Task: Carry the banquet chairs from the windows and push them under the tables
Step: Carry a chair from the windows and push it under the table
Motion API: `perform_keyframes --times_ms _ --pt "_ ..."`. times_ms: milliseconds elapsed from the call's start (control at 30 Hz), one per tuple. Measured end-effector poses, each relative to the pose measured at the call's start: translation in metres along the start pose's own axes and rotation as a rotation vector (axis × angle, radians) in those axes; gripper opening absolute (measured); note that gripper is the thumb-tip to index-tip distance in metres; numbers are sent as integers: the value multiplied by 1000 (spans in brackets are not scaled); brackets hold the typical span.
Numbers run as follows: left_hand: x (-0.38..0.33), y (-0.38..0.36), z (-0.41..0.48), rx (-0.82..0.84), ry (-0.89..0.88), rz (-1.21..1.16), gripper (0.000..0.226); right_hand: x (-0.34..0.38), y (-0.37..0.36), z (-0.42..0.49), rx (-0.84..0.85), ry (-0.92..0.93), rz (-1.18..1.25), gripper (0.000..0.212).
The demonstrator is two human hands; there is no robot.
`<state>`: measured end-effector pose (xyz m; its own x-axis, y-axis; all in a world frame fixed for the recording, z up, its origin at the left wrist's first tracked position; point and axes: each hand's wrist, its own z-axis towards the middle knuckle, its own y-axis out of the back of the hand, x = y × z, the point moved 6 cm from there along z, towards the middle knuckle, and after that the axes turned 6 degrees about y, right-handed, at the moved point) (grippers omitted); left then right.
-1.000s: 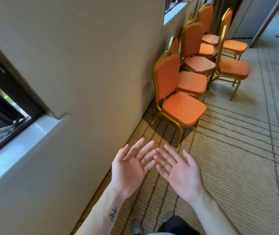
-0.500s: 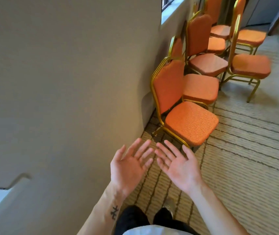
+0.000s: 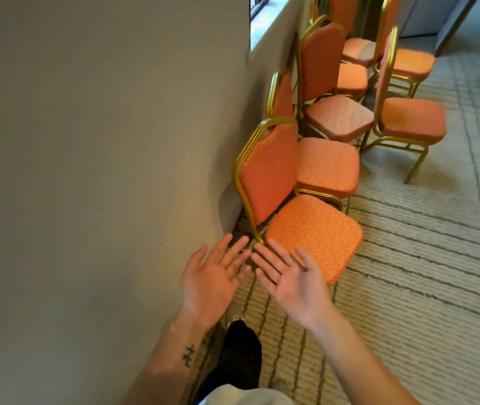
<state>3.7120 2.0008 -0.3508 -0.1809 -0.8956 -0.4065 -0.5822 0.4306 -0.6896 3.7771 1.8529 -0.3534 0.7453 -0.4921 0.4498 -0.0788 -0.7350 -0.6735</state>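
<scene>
Left hand (image 3: 209, 285) and right hand (image 3: 292, 280) both palm-up, fingers spread, holding nothing, just short of nearest chair (image 3: 297, 220). Orange chairs with gold frames in a row along beige wall (image 3: 101, 171), window (image 3: 265, 16) above. Striped carpet (image 3: 422, 273). Dark trouser leg (image 3: 238, 358) below.

Bright orange with a fine paler speckle on the seat of the nearest banquet chair (image 3: 314, 238); deeper, plainer red-orange on its backrest (image 3: 268, 171), edged in ribbed, shiny gold tubing (image 3: 243, 162). Paler peach-orange with the same small speckle on the seat of the second chair (image 3: 326, 166); dustier pink-orange on the seat of the third chair (image 3: 339, 118); flat salmon-orange on the chair standing out to the right (image 3: 411, 121), gold legs below. Cream carpet (image 3: 422, 258) ruled with dark grey-brown stripes, crossing into a loose grid farther right. Plain beige wall (image 3: 101, 141). Black trouser leg (image 3: 241, 355), off-white shirt hem (image 3: 244, 396), small black tattoo (image 3: 189, 352) on the left forearm (image 3: 168, 372).
</scene>
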Motion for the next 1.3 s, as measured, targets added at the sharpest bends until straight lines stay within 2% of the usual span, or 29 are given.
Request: perform_keyframes --times_ms 133,300,667,1067,1233,1300 --pt "-35 -19 66 9 46 -56 57 26 -26 57 -47 21 -25 54" --pt "-76 -51 126 53 110 -3 58 63 -54 105 -82 78 0 52" --pt "-139 -92 232 41 73 80 60 133 -82 206 -102 101 -13 49" --pt "-183 -141 364 -55 -1 112 58 202 -110 361 -23 -38 4 46" --pt "-204 -155 404 -267 -141 244 44 217 -110 403 -33 -61 -22 44" --pt "-208 -164 425 -304 -165 315 40 219 -109 420 -70 -51 -41 45"
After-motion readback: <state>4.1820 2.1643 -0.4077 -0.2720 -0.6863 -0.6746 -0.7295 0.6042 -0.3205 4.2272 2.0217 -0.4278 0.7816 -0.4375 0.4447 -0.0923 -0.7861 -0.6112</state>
